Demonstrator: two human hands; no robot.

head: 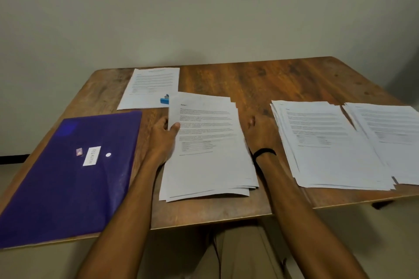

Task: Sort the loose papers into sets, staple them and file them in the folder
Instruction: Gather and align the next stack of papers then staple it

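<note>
The left grip [164, 136] pinches the middle paper stack [208, 142] at its left edge; the right grip [260, 130] meets its right edge, hold unclear.

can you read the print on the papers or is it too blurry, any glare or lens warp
head view: print on the middle stack is smeared, lines and a small grid show but no words; head view: light is soft and even, only a faint bright patch on the purple folder at its far corner; head view: the wide lens splays the sides of the table.
</note>
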